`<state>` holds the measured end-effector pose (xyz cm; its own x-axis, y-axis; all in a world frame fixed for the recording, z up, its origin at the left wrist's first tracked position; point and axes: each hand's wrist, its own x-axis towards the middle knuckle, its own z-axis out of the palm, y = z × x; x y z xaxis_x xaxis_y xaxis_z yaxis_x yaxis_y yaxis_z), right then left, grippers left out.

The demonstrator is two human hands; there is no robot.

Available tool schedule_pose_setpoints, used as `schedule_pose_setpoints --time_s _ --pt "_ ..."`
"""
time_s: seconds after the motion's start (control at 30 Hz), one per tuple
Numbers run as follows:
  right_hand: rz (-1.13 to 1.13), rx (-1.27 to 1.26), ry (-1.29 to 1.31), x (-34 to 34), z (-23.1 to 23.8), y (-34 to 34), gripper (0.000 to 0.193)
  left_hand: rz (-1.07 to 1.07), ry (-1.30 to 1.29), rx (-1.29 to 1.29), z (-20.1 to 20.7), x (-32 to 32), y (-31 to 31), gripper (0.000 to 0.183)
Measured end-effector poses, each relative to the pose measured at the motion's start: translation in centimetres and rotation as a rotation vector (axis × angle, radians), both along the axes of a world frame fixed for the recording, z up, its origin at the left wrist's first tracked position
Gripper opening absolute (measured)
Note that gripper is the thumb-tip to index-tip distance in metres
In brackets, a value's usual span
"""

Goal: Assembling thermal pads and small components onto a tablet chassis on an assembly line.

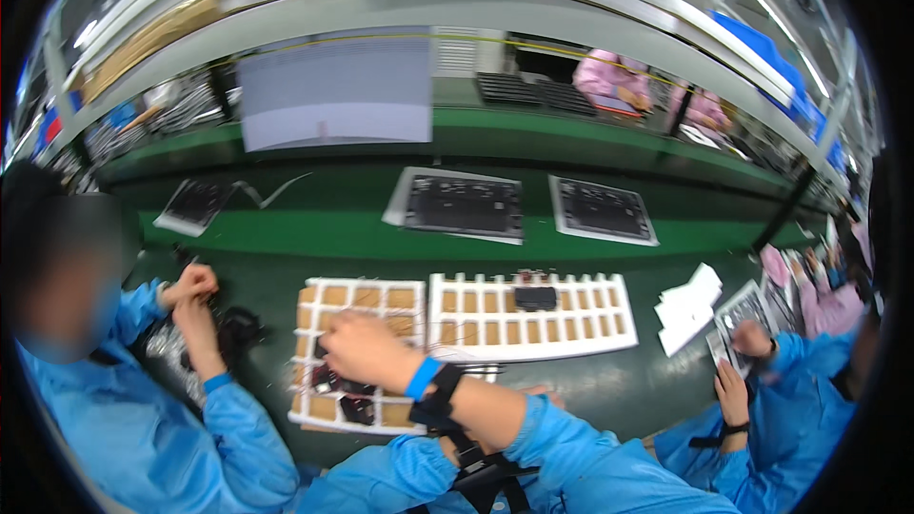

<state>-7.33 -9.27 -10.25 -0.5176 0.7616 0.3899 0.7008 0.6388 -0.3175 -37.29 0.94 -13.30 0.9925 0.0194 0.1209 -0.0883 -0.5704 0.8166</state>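
Note:
My right hand (pixel 367 349) is over a white divided tray (pixel 411 287) with tan-bottomed cells. Its fingers curl down into a cell on the left side, and what they hold is hidden. Small black parts with reddish bits (pixel 357 409) lie in the cells below that hand. My right forearm crosses over my left one. Mostly covered by it, my left hand (pixel 545 396) shows only a little of its fingers near the front of a second white divided tray (pixel 581 350). A black block-shaped part (pixel 535 299) rests across that second tray's upper cells.
Black panels on white sheets (pixel 465 205) lie along the green ledge behind the trays. White sheets (pixel 687 309) are on the table at right. A co-worker's hands (pixel 195 309) are at the left, another's (pixel 733 381) at the right. A shelf (pixel 514 0) spans overhead.

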Motion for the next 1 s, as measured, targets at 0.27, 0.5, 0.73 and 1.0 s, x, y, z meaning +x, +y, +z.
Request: schedule_pose_setpoints --time_s 0.27,0.5,0.73,1.0 --pt "-0.128 0.004 0.149 -1.8 -1.0 0.2 0.020 0.002 -0.006 0.016 -3.5 12.9 -5.6 0.038" --pt "-0.088 0.297 0.630 -0.8 2.5 1.0 0.022 0.053 0.038 0.051 -2.6 23.8 -11.8 0.036" --pt "-0.064 -0.287 1.200 5.3 11.0 -2.5 0.028 0.112 0.033 0.149 -5.4 30.6 -21.8 0.034" --pt "-0.241 -0.334 1.158 23.6 8.6 -5.0 0.041 0.196 0.039 0.213 -0.1 36.1 -23.2 0.022"
